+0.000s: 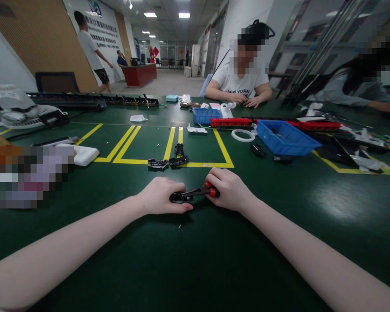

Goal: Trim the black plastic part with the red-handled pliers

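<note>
Between thumb and fingers, my left hand [164, 196] grips a small black part [181, 197]. My right hand [229, 190] is closed around the red handles of a pair of pliers [199, 190]. The jaws of the pliers point left and reach the black part; whether they bite on it is too small to tell. Beyond my hands, three black pieces lie close together near the yellow tape: one at the left [158, 164], one at the right [179, 161] and one behind [179, 150].
On the green table [195, 268] are a blue bin [286, 138], a smaller blue bin [206, 115], a tape roll [243, 135], red strips [230, 122], a white case [85, 154] and a white fan [22, 108]. A person [243, 78] sits across; another is at right.
</note>
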Demonstrator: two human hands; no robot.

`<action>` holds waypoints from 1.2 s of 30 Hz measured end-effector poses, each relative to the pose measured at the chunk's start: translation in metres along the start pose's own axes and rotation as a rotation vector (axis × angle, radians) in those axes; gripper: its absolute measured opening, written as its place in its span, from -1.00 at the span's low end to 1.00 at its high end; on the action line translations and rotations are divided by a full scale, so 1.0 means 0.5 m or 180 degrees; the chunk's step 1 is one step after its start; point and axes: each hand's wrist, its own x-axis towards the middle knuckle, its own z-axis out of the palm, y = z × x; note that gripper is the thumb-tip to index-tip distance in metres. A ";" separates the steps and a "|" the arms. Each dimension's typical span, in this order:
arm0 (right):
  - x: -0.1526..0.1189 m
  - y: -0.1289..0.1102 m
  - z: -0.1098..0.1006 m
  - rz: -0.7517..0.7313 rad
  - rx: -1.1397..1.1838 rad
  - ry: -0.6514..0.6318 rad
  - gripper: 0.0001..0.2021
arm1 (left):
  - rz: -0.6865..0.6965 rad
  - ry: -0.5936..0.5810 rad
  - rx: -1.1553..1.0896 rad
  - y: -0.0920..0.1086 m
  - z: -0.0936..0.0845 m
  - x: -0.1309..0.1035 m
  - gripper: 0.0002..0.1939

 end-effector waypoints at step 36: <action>-0.002 0.000 -0.002 0.0087 -0.0084 0.0280 -0.88 | -0.0288 -0.0113 -0.1014 0.000 -0.007 -0.005 -0.58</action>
